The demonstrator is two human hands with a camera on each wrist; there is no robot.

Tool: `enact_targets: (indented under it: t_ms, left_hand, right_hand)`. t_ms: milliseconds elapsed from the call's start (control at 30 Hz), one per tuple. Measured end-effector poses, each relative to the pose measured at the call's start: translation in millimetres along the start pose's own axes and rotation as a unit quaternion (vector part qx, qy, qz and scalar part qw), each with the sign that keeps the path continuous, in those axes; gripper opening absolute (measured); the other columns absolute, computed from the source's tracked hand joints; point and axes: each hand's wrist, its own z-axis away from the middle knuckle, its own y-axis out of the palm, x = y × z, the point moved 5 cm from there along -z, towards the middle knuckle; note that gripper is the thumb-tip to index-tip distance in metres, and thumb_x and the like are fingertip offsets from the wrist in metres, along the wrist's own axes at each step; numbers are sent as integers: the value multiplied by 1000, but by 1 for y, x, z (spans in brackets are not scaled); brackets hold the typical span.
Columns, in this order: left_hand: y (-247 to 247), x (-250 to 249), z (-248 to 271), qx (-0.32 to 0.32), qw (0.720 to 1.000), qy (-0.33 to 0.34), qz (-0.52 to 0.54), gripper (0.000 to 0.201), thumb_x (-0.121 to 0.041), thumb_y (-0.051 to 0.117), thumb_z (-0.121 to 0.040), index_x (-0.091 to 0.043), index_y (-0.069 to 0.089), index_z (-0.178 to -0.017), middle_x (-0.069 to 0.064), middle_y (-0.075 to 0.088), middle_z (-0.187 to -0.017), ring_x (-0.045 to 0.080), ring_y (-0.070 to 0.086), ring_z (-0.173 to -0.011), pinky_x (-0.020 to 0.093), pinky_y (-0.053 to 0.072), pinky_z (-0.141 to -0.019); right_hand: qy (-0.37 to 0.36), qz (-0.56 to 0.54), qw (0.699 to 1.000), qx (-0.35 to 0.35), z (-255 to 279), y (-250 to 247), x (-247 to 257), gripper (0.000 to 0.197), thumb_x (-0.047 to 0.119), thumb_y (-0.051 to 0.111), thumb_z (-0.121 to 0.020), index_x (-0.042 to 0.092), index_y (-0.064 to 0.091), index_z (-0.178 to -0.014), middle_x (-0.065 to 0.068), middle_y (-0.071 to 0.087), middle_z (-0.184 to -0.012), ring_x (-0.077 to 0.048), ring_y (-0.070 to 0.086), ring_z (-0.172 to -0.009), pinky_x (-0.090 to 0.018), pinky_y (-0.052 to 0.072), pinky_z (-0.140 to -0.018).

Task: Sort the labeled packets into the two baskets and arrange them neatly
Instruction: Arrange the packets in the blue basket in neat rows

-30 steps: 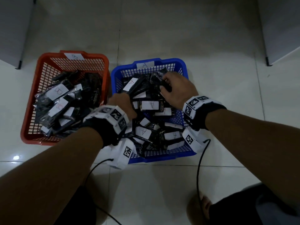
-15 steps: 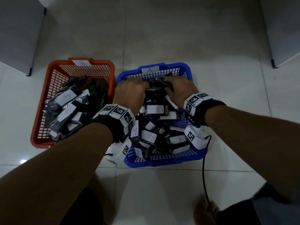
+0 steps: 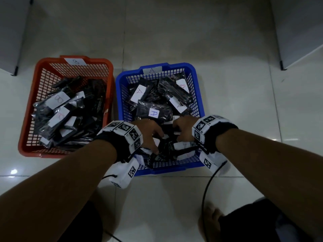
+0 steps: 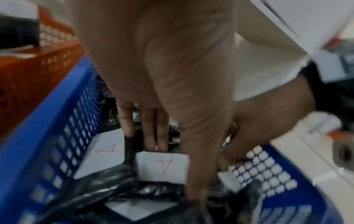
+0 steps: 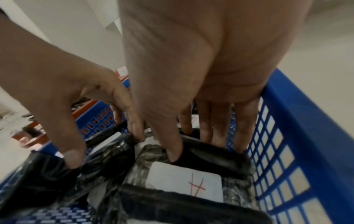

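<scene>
A blue basket (image 3: pixel 200 105) tagged A holds several black packets with white A labels (image 3: pixel 153 112). Left of it, a red basket (image 3: pixel 97 59) tagged B holds the B packets (image 3: pixel 59 100). Both hands are down in the near end of the blue basket. My left hand (image 3: pixel 150 135) spans an A-labelled packet (image 4: pixel 162 168), with straight fingers (image 4: pixel 153 136) at its far edge and the thumb at its side. My right hand (image 3: pixel 183 128) pinches the far end of another A packet (image 5: pixel 184 181), thumb in front and fingers (image 5: pixel 220 133) behind. The packets under the hands are hidden in the head view.
Grey cabinets stand at the upper left (image 3: pixel 10 32) and upper right (image 3: pixel 300 28) of the tiled floor. Wrist cables (image 3: pixel 206 189) trail toward me. My bare foot (image 3: pixel 209 217) and knees are close below the blue basket's near rim (image 3: pixel 167 169).
Both hands have come back from the far end of the blue basket to its near end. The far A packets now lie uncovered.
</scene>
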Motion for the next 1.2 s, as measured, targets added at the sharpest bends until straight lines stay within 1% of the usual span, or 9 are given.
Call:
enact_targets:
  t_ms: [100,300,467,567,700,767,900,1000,1200]
  left_hand:
    - [0,4,-2,23,999,5,-32,59,-36,88,-60,-27,65,-113,-9,57,-102,13,58,-98,23,48,-79]
    - [-33,15,0,-100,989,-8,113,34,-37,87,-64,-22,59,-76,-7,63,-77,11,59,-71,23,49,-65]
    - [-81,25,6,-309,940,-15,143,27,-36,80,-73,-22,59,-84,-8,64,-79,13,63,-73,30,54,-67]
    - [-92,25,10,-427,904,-19,34,23,-30,74,-79,-24,59,-95,-10,57,-92,13,57,-86,28,45,-69]
    - [-80,16,15,-468,883,14,-34,29,-12,71,-76,-16,55,-100,6,54,-106,25,54,-97,31,41,-71]
    - [-68,10,12,-398,916,40,-34,20,-17,69,-78,-21,57,-93,0,58,-97,23,58,-90,32,46,-70]
    - [-18,7,-1,-81,995,47,-19,18,-28,78,-73,-25,72,-90,-11,71,-83,11,66,-80,30,54,-79]
    - [-1,5,0,-46,997,42,-38,36,-29,77,-72,-26,72,-107,-9,70,-105,12,65,-96,31,53,-86]
    - [11,0,-1,-28,997,38,-64,37,-20,78,-66,-23,70,-102,-2,65,-104,18,62,-93,36,54,-82]
  right_hand:
    - [-4,-7,1000,-6,-1,0,-1,37,18,67,-85,11,61,-121,-11,62,-119,-29,59,-111,-30,46,-86]
    - [-49,-28,993,-105,8,-44,2,20,33,63,-86,21,67,-101,-5,68,-100,-26,65,-92,-34,54,-79]
    - [-91,-47,938,-331,13,-90,7,23,25,62,-87,18,62,-109,-3,63,-111,-25,58,-101,-33,45,-82]
    - [-87,5,930,-356,5,-92,9,27,21,67,-83,15,64,-109,-7,62,-113,-30,53,-109,-40,40,-88]
    - [-89,31,939,-332,0,-82,14,37,20,72,-80,14,60,-115,-11,55,-120,-32,55,-106,-39,47,-80]
    - [-101,9,954,-283,5,-74,15,38,24,68,-83,15,54,-117,-6,54,-124,-27,55,-104,-34,46,-75]
    - [-108,4,985,-136,10,-44,12,17,20,66,-81,20,62,-97,-1,64,-99,-23,61,-90,-29,50,-70]
    - [-52,36,997,54,4,-6,6,29,17,69,-85,7,66,-112,-13,66,-110,-31,63,-101,-18,44,-64]
    - [-42,50,994,84,9,12,2,39,26,78,-76,13,63,-111,-5,65,-107,-23,64,-93,-26,51,-69]
